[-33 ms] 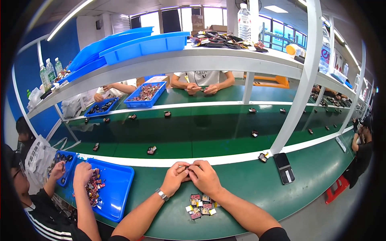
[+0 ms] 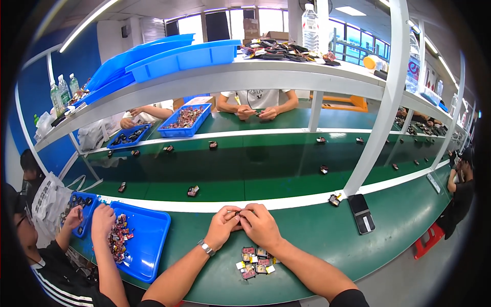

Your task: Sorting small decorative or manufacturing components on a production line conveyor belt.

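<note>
My left hand (image 2: 225,227) and my right hand (image 2: 260,227) meet above the green bench (image 2: 302,225). Their fingertips pinch a small dark electronic part (image 2: 238,214) between them, mostly covered by the fingers, so its exact kind cannot be seen. A silver watch sits on my left wrist. Just below, between my forearms, lies a cluster of several small black-cased modules (image 2: 255,263) with reddish boards and yellow and white tabs.
Left of my arm, a co-worker's hand (image 2: 103,221) is over a blue tray (image 2: 158,235) of small reddish parts. A flat black case (image 2: 361,215) and one module (image 2: 335,200) lie to the right. Beyond a white rail, scattered modules rest on the green belt (image 2: 255,174); a white post (image 2: 381,117) rises right.
The co-worker's hand at the blue tray has shifted slightly up and left. My own hands stay in place with the small part.
</note>
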The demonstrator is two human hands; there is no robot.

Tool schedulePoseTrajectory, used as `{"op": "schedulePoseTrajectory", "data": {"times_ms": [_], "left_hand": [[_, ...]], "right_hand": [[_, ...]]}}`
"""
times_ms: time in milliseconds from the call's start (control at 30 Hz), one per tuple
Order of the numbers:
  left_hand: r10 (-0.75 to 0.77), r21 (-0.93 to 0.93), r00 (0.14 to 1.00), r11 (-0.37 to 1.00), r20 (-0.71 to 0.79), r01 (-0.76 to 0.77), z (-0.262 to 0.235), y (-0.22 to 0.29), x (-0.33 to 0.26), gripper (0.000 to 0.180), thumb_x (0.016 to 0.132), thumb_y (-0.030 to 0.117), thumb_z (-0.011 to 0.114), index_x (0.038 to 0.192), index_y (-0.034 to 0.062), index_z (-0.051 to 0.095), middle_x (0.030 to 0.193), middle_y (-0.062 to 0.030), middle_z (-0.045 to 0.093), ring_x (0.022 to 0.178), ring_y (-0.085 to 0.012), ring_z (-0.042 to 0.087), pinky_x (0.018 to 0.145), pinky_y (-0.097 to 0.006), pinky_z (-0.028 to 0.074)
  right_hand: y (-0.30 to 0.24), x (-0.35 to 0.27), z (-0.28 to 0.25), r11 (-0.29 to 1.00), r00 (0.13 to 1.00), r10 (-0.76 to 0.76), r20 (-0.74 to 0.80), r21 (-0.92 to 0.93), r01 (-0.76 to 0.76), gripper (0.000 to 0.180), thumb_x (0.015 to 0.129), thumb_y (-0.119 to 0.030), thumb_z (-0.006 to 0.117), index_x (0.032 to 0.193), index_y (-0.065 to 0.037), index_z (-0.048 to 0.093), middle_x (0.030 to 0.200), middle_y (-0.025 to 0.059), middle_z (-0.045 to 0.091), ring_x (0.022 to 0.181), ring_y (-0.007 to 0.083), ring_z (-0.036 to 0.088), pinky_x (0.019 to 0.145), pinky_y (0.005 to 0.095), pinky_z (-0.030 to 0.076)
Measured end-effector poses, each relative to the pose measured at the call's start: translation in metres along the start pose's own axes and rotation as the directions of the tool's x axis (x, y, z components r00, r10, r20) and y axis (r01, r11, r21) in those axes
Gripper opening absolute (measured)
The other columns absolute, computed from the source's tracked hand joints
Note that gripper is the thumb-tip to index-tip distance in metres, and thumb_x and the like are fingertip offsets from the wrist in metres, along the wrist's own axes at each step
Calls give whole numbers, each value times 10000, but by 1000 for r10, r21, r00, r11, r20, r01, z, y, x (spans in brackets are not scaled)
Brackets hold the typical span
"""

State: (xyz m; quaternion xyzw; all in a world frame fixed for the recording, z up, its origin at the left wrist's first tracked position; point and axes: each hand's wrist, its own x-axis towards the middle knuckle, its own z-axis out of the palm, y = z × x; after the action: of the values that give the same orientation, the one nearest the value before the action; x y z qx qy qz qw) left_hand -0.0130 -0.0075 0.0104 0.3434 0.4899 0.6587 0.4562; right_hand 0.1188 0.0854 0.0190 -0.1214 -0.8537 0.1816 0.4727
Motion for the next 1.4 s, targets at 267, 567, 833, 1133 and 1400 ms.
{"op": "schedulePoseTrajectory", "data": {"times_ms": [267,567,833,1133,1400], "left_hand": [[47,60,994,997,-95,-41,1,-6,1,178,972,22,502,1146,-11,521,1092,-112,643,971,-158,645,797,-300,579],[131,245,990,963,-46,-117,-1,-11,0,191,972,20,503,1159,-11,515,1083,-109,638,951,-136,630,762,-277,551],[137,219,990,967,-24,-129,-6,-11,1,271,949,-11,516,1218,-16,487,1141,-132,613,981,-157,630,798,-295,558],[502,773,856,492,124,-401,7,1,-2,144,878,37,590,1017,15,618,1005,-110,685,895,-228,677,754,-315,553],[433,622,482,-280,762,-731,40,16,-35,95,753,136,602,824,75,586,736,-12,511,699,-169,514,640,-288,410]], "right_hand": [[7,0,1,840,921,360,151,378,-390,197,800,-1,676,995,-6,650,968,116,632,819,199,666,719,291,549],[1,-1,2,826,912,397,106,391,-405,142,809,-6,682,945,13,644,882,104,647,750,155,671,665,258,543],[5,0,5,834,925,365,109,403,-377,161,803,0,680,957,5,634,877,98,646,745,141,666,654,251,539],[119,34,0,739,757,651,-50,267,-618,190,768,-70,766,903,9,658,768,68,660,682,103,624,646,256,519],[79,67,3,921,923,358,142,107,-374,249,762,-67,698,1004,-51,641,1065,119,617,1013,305,574,875,401,463]]}}
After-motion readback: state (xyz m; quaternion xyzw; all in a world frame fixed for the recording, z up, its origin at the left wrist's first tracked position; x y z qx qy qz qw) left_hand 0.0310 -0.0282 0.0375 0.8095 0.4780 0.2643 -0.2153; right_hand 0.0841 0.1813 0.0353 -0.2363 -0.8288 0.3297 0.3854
